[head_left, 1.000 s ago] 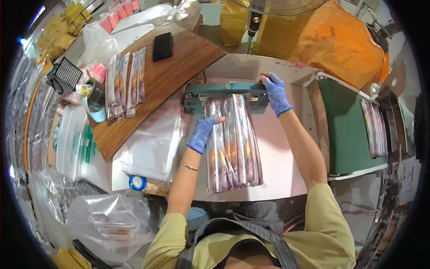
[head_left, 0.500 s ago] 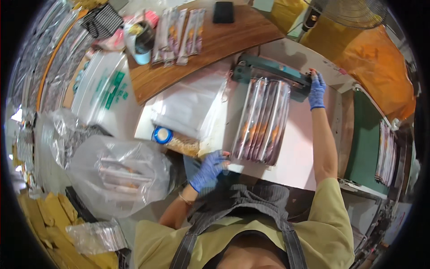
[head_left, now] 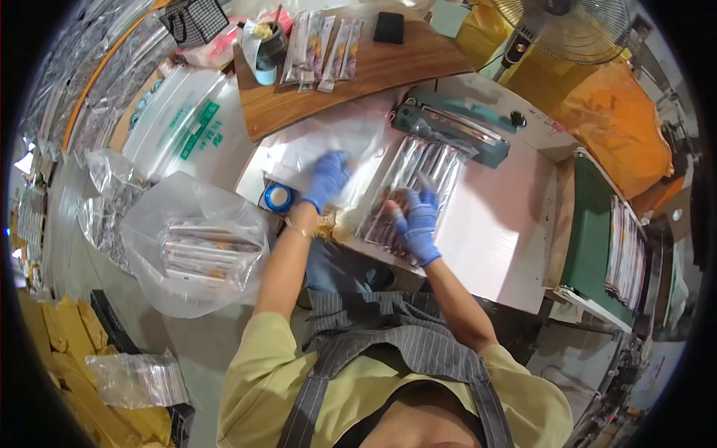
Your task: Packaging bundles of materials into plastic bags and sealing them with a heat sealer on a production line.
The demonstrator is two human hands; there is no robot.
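Note:
My left hand [head_left: 328,180], in a blue knitted glove, is over a stack of clear plastic bags [head_left: 287,160]; its fingertips are smeared by motion. My right hand [head_left: 418,222], gloved the same way with bare fingertips, rests over a row of long slim packets [head_left: 385,220] in a clear wrapper. Its thumb and fingers are spread apart. The far end of that row lies against a green-grey bag sealer [head_left: 489,153], whose upper bar [head_left: 467,109] is raised off its base.
A brown wooden board [head_left: 418,56] bears loose packets [head_left: 321,52], a dark cup [head_left: 272,48] and a black wallet-like item [head_left: 389,28]. Beside the bags sits a blue tape roll [head_left: 278,197]. On the left stands an open plastic bag of packets [head_left: 194,276]; a fan [head_left: 564,26] is at the back right.
My right hand has left the sealer and come to the packets, whose near end has swung left. The sealer's bar has risen. My left hand has moved forward onto the clear bags.

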